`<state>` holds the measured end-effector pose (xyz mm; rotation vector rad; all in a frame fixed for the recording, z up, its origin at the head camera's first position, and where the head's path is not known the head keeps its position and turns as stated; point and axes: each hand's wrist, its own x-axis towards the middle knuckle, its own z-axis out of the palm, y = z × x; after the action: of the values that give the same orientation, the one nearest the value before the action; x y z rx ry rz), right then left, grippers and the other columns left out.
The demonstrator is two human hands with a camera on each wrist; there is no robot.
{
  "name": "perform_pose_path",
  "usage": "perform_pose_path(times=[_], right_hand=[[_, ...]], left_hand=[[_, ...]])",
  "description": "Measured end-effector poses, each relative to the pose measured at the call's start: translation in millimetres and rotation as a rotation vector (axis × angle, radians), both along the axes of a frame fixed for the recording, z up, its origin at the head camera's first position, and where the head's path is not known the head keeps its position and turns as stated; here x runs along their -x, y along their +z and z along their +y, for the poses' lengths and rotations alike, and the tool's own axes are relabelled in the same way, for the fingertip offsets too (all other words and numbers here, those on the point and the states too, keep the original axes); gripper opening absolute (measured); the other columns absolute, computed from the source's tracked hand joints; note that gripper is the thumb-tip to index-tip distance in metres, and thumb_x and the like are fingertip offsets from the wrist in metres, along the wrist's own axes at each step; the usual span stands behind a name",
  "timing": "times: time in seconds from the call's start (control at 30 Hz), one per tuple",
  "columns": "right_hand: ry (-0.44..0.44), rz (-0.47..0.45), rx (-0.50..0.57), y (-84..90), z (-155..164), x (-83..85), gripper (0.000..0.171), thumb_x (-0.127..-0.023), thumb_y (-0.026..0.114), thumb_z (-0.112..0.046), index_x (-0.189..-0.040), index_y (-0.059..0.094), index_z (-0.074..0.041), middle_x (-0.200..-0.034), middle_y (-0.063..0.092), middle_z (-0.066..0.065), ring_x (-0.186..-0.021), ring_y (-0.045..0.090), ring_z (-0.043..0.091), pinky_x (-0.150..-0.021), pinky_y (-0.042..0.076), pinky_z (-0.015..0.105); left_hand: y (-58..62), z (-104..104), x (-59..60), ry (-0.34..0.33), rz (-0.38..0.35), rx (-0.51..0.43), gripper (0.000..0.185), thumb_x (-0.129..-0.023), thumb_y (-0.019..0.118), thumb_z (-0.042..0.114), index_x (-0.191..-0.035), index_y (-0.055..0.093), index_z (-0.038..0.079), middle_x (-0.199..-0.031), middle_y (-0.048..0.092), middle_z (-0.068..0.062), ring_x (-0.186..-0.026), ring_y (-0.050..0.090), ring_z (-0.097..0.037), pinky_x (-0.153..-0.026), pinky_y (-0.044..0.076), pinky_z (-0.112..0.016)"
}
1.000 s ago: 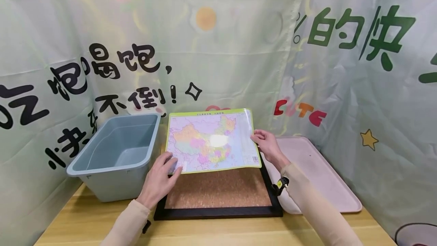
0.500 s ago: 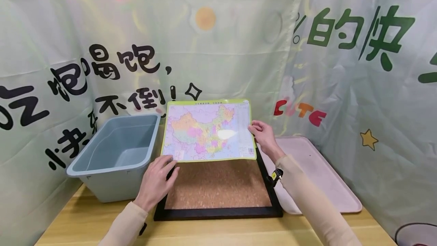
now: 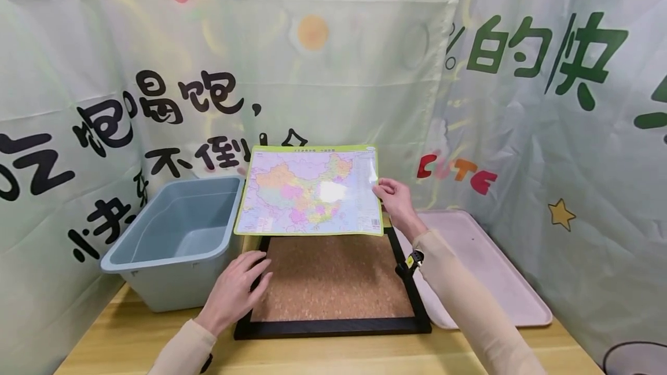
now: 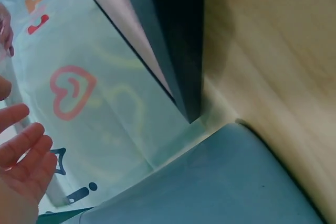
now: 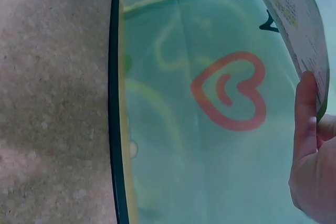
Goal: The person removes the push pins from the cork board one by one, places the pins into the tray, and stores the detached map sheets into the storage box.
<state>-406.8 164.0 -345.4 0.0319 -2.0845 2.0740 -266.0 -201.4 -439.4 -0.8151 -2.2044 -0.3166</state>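
At the bottom of the head view runs the pale wooden table, and just above its near edge lies the cork board in its black frame, flat and centred in the lower half of the frame. The left hand rests at the board's lower left, fingers straight and relaxed, fingertips lying over the black frame and holding nothing; in the left wrist view the same fingers show spread at the lower left edge, with the dark frame corner above them. To the left of the board stands the grey-blue plastic bin, its wall close beside the frame. To the right of the board lies the pale pink tray, its left edge partly hidden behind the right forearm. Further up, in the middle of the frame, the right hand pinches the right edge of the laminated map, thumb in front and fingers behind; the sheet is lifted off the cork, tilted with its printed face toward the camera, its lower edge hanging just above the board's far side. The right wrist view shows the thumb pressed on the sheet's green border at the right edge. Behind everything hangs the printed green curtain, filling the upper frame.
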Motion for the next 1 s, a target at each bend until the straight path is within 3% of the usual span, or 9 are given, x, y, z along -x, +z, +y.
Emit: perform_pose_path(times=[0.17,0.4,0.73,0.83,1.0], right_hand=[[0.035,-0.005,-0.006,2.9,-12.1,-0.2,0.029,-0.096,0.063,-0.009,-0.123,0.061,0.001,-0.100,0.071,0.006,-0.071,0.066,0.008,-0.059,0.056,0.026],[0.029,-0.013,-0.051,9.8,-17.8,1.5,0.027,-0.097,0.062,-0.014,-0.123,0.063,-0.004,-0.108,0.070,0.011,-0.077,0.068,0.011,-0.066,0.058,0.029],[0.079,-0.050,-0.042,17.1,-31.9,6.8,0.028,-0.098,0.061,-0.014,-0.123,0.063,-0.002,-0.113,0.068,0.016,-0.081,0.068,0.014,-0.071,0.058,0.033],[0.087,-0.054,-0.039,17.6,-38.1,7.3,0.028,-0.097,0.061,-0.011,-0.122,0.062,0.000,-0.112,0.068,0.016,-0.079,0.067,0.014,-0.068,0.058,0.031],[0.105,-0.069,-0.036,20.8,-49.6,7.5,0.027,-0.096,0.061,-0.009,-0.121,0.063,0.002,-0.112,0.068,0.017,-0.077,0.067,0.013,-0.066,0.058,0.029]], left_hand=[[-8.8,0.8,-5.6,-0.040,-0.074,0.060,0.032,-0.083,0.078,0.024,-0.114,0.074,0.014,-0.119,0.068,-0.006,-0.111,0.063,-0.022,-0.088,0.054,-0.041],[-16.9,3.5,-10.9,-0.035,-0.151,0.136,0.037,-0.087,0.073,0.035,-0.118,0.072,0.016,-0.122,0.067,-0.002,-0.113,0.063,-0.018,-0.088,0.054,-0.040],[-30.3,3.3,-13.6,-0.089,-0.250,0.201,0.037,-0.088,0.071,0.045,-0.114,0.073,0.020,-0.116,0.069,0.000,-0.108,0.063,-0.014,-0.088,0.054,-0.039],[-31.7,3.5,-13.8,-0.070,-0.317,0.230,0.043,-0.090,0.065,0.053,-0.117,0.072,0.021,-0.119,0.068,0.000,-0.110,0.062,-0.016,-0.090,0.054,-0.041],[-32.1,4.2,-14.1,-0.044,-0.491,0.273,0.059,-0.090,0.053,0.068,-0.124,0.068,0.022,-0.127,0.064,-0.005,-0.116,0.061,-0.026,-0.092,0.052,-0.051]])
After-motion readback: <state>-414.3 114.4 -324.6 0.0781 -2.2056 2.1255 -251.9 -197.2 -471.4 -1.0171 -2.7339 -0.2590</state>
